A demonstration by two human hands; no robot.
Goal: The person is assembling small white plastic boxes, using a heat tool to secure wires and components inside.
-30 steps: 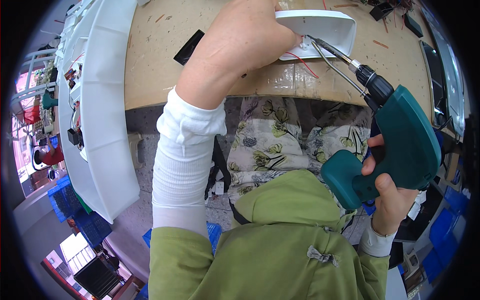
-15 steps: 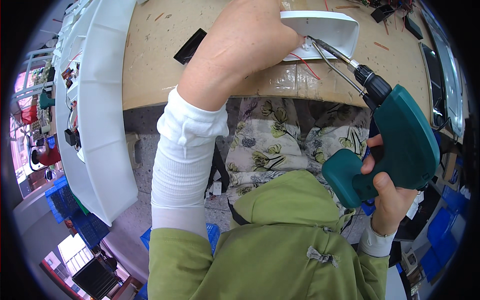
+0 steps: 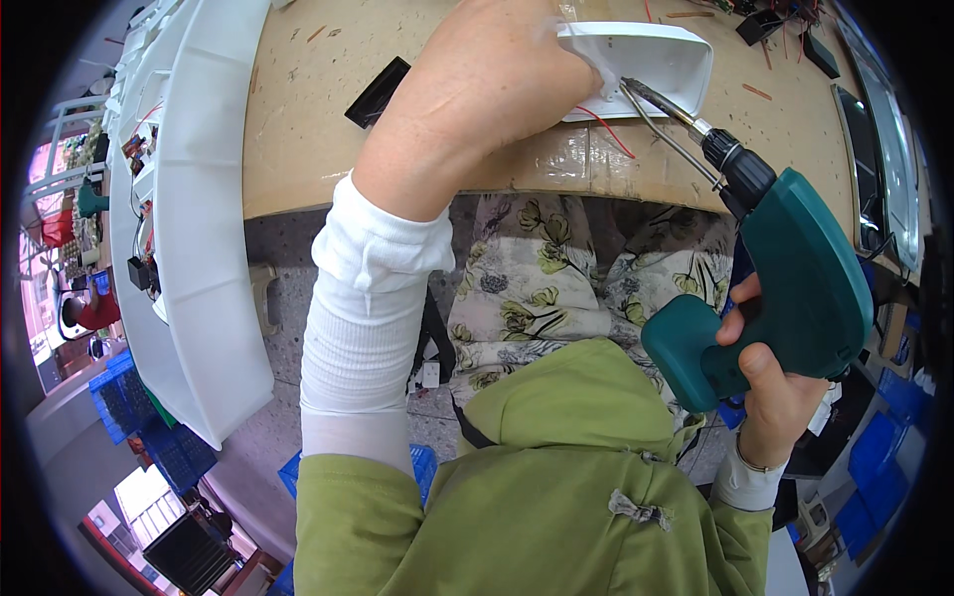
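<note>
My right hand (image 3: pixel 770 368) grips the handle of a dark green soldering gun (image 3: pixel 810 268) with a black collar and a thin metal tube beside its barrel. Its tip (image 3: pixel 628 83) points into an open white plastic housing (image 3: pixel 686 60) on the table. My left hand (image 3: pixel 497 74) reaches over the housing's left end, bent and closed, and its fingertips are hidden in the shell; what they pinch cannot be seen. A faint wisp of smoke (image 3: pixel 599 62) drifts between the left hand and the tip. A red wire (image 3: pixel 614 137) curves out over the housing's near edge.
A black rectangular part (image 3: pixel 378 91) lies on the brown table (image 3: pixel 298 149), left of my left wrist. Long white trays (image 3: pixel 204 199) line the left side. Black parts with wires (image 3: pixel 760 25) sit at the far right, near dark glossy panels (image 3: pixel 870 149) along the right edge.
The soldering tip has shifted slightly right, away from my left fingers. Smoke now shows beside the left hand. Both hands keep nearly the same place.
</note>
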